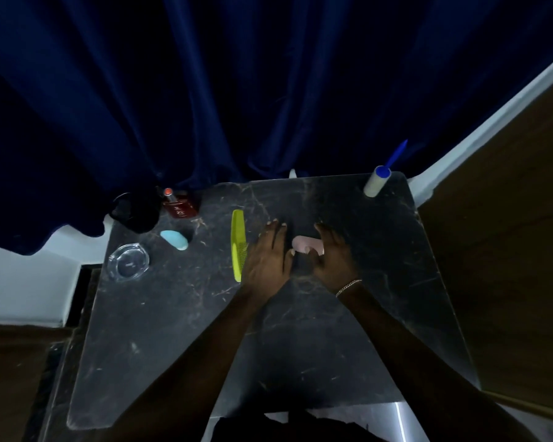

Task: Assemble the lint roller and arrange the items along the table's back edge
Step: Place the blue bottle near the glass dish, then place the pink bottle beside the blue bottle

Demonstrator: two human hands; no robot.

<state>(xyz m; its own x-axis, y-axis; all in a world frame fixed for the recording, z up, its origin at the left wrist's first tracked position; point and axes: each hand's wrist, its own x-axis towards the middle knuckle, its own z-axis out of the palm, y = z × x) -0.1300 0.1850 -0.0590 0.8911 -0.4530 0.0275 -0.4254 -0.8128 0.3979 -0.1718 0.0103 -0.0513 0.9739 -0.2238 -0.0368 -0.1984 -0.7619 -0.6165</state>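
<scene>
While both arms reach out over the dark table (179, 330), the two hands sit close together near its middle. The left hand (270, 255) lies flat with its fingers spread apart, and it holds nothing. Its outer edge is just beside a long yellow-green comb (238, 244), but I cannot tell if they touch. The right hand (334, 258) has a thin bracelet (348, 287) on its wrist, and its fingers are curled loosely around a small pink thing (304, 244) that lies on the table between the hands. I cannot tell if this hand is really gripping it or only touching it. Off to the left sits a clear glass dish (127, 262). A little behind that lies a small light blue thing (174, 240). Farther back, at the left back edge, there is a dark red bottle (180, 205) with an orange top, and just beside it a black thing (134, 212) that is too dark to make out. At the far right back corner, the lint roller (377, 181) stands tilted, with its white roll on the table and its blue handle (396, 154) pointing up. Behind it all hangs a dark blue curtain (205, 90).
</scene>
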